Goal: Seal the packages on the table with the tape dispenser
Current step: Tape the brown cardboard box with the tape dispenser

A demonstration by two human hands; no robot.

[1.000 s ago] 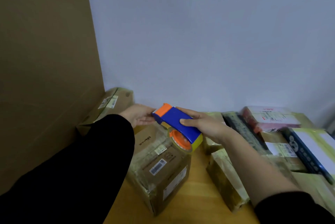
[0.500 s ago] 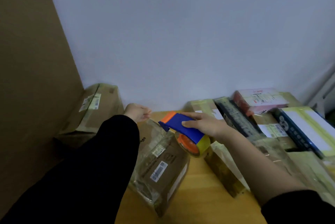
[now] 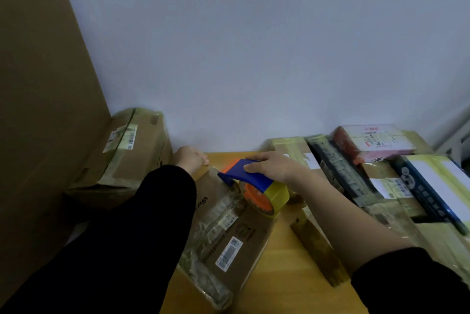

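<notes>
Fingers of left hand [image 3: 192, 160] curled at far edge of package [image 3: 229, 232] on table [image 3: 284, 275] — gripping or merely pressing, cannot tell. Tape dispenser [image 3: 256, 194] nose-down on package top, right hand [image 3: 273, 169] clamped round it. Likely start of a strip; next, steady pull toward near edge.
</notes>
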